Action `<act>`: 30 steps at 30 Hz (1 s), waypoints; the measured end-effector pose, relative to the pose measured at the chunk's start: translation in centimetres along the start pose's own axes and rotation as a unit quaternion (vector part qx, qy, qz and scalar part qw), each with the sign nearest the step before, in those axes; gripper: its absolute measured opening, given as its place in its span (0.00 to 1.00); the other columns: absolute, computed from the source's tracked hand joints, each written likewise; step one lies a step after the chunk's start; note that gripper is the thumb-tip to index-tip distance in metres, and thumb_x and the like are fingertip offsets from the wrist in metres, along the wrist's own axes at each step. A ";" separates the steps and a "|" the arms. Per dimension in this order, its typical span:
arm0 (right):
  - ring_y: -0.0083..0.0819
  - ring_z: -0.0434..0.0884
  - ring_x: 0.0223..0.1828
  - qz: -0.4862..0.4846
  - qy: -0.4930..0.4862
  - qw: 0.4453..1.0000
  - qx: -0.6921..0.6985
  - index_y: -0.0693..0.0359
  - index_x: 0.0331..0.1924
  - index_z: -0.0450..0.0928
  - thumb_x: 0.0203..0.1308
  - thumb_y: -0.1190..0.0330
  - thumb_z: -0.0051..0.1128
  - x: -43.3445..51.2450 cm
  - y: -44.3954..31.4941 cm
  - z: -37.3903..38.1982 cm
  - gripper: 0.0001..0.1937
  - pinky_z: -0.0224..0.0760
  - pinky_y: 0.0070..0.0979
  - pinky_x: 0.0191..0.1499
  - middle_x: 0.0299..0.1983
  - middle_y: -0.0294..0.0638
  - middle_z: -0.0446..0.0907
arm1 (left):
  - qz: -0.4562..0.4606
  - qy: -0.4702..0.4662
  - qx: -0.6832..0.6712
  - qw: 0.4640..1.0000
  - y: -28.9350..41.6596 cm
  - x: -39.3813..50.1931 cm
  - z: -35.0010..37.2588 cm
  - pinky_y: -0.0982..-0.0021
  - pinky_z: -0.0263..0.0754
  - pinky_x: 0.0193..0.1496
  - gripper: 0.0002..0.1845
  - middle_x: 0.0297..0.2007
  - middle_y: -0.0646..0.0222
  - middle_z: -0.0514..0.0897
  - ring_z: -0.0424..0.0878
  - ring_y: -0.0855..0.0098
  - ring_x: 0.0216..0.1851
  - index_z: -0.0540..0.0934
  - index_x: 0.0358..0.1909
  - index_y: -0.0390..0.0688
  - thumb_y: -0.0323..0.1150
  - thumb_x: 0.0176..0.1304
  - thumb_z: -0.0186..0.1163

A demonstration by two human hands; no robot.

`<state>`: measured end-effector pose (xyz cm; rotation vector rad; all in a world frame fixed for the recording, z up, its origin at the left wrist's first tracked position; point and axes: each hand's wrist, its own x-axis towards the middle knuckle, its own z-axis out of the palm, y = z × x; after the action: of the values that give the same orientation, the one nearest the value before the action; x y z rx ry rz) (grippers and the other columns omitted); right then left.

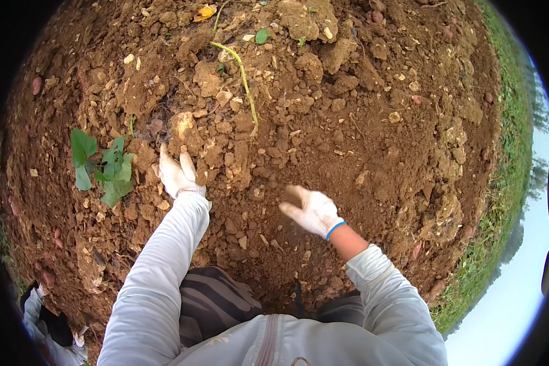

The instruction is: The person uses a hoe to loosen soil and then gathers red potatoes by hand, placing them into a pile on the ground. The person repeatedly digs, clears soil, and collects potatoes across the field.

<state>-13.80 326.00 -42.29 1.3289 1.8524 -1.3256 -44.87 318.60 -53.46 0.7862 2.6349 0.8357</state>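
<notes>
My left hand [176, 173], in a soiled white glove, reaches into loose brown soil with its fingers apart. Its fingertips are by a pale clod [183, 124], and nothing shows in its grasp. To its left lie green leaves [112, 167]. My right hand [315, 211], in a white glove with a blue cuff edge, is over a patch of finer soil [338, 176]. Thumb and fingers stand apart there, with nothing between them. A bare yellow-green vine stem [243, 75] lies across the clods ahead of both hands.
Reddish sweet potatoes lie scattered about, including one at the far left [37, 85], one at the lower left [49, 278] and one at the top right [377, 17]. Another person [57, 329] is partly visible at the lower left. A grass strip [494, 219] borders the soil on the right.
</notes>
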 end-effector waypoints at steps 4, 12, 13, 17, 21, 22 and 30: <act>0.50 0.86 0.56 0.085 0.342 0.919 -0.176 0.63 0.68 0.75 0.72 0.42 0.50 8.7 4.9 -13.0 0.34 0.80 0.43 0.59 0.58 0.53 0.84 | 0.016 0.012 0.012 1.000 -0.1 0.1 -0.1 0.54 0.58 0.78 0.38 0.72 0.45 0.72 0.69 0.48 0.73 0.65 0.76 0.34 0.47 0.71 0.57; 0.52 0.89 0.48 0.116 0.076 0.982 -0.125 0.69 0.62 0.78 0.63 0.26 0.46 7.0 6.1 0.0 0.48 0.81 0.43 0.53 0.45 0.58 0.89 | 0.015 0.017 -0.001 1.000 -1.0 0.4 0.5 0.55 0.59 0.78 0.37 0.70 0.45 0.74 0.71 0.48 0.72 0.66 0.75 0.35 0.45 0.70 0.58; 0.50 0.90 0.46 0.123 0.070 0.986 -0.091 0.70 0.71 0.70 0.64 0.26 0.45 4.8 4.7 2.4 0.51 0.82 0.43 0.51 0.42 0.58 0.89 | 0.003 0.009 -0.001 1.000 -0.9 0.5 0.5 0.55 0.59 0.78 0.36 0.69 0.44 0.75 0.71 0.48 0.72 0.67 0.75 0.34 0.45 0.70 0.58; 0.56 0.75 0.71 0.079 -0.185 0.979 -0.016 0.69 0.78 0.59 0.65 0.25 0.43 -2.5 0.1 7.4 0.55 0.68 0.44 0.72 0.68 0.67 0.73 | 0.011 0.022 -0.028 0.999 -0.4 0.3 0.4 0.54 0.59 0.78 0.36 0.68 0.43 0.76 0.72 0.47 0.71 0.67 0.74 0.32 0.43 0.70 0.58; 0.51 0.74 0.73 0.011 -0.012 0.997 0.071 0.64 0.77 0.63 0.70 0.35 0.47 0.2 1.1 0.9 0.44 0.68 0.44 0.74 0.74 0.55 0.71 | 0.036 0.031 0.018 0.999 0.1 -0.1 0.0 0.54 0.59 0.78 0.36 0.69 0.43 0.74 0.71 0.47 0.72 0.67 0.74 0.32 0.42 0.70 0.58; 0.50 0.76 0.71 0.018 0.186 0.981 0.049 0.64 0.76 0.64 0.70 0.40 0.51 3.1 2.4 -3.0 0.42 0.71 0.44 0.72 0.73 0.57 0.72 | 0.016 0.021 0.016 1.000 0.1 -0.2 0.0 0.54 0.59 0.78 0.36 0.70 0.43 0.74 0.71 0.47 0.72 0.66 0.74 0.32 0.42 0.70 0.58; 0.50 0.70 0.76 0.113 0.235 0.896 0.359 0.64 0.77 0.65 0.69 0.40 0.52 14.6 3.8 -8.9 0.42 0.61 0.37 0.77 0.74 0.55 0.71 | -0.006 0.015 -0.009 1.000 -0.3 0.1 0.3 0.54 0.57 0.79 0.36 0.70 0.45 0.74 0.70 0.49 0.72 0.67 0.74 0.33 0.42 0.70 0.59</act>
<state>-15.02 340.43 -52.18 2.3391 1.4294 -1.7525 -44.98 318.56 -53.90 0.7588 2.6513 0.8729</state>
